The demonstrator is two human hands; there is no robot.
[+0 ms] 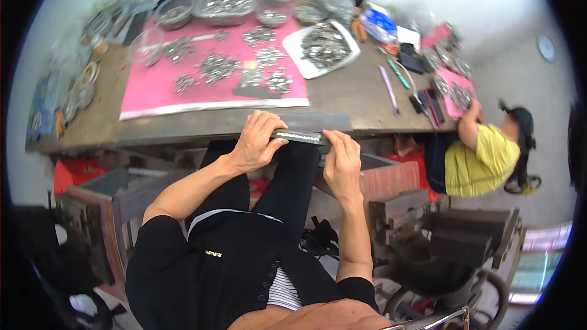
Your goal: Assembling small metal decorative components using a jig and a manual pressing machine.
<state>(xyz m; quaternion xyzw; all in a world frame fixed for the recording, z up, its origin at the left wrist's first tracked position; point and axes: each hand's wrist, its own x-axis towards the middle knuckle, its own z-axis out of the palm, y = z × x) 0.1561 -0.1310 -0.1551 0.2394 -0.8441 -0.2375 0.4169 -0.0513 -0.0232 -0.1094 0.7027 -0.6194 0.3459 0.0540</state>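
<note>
Between my two hands, just off the table's front edge, is a narrow dark bar point(298, 137) with a row of small shiny metal pieces along it. My left hand point(257, 140) pinches its left end between thumb and fingers. At the other end, my right hand point(341, 159) grips with the fingers bent over it. Beyond them a pink sheet point(214, 95) covers part of the table, with loose piles of small silvery metal parts point(218, 68) on it. What the small pieces are exactly is too small to tell.
A white tray point(292, 49) heaped with metal parts stands right of the sheet; clear plastic tubs point(227, 3) line the back. A purple pen-like tool point(387, 88) lies on the wooden table point(361, 110). A person in a yellow shirt point(483, 162) works at the right.
</note>
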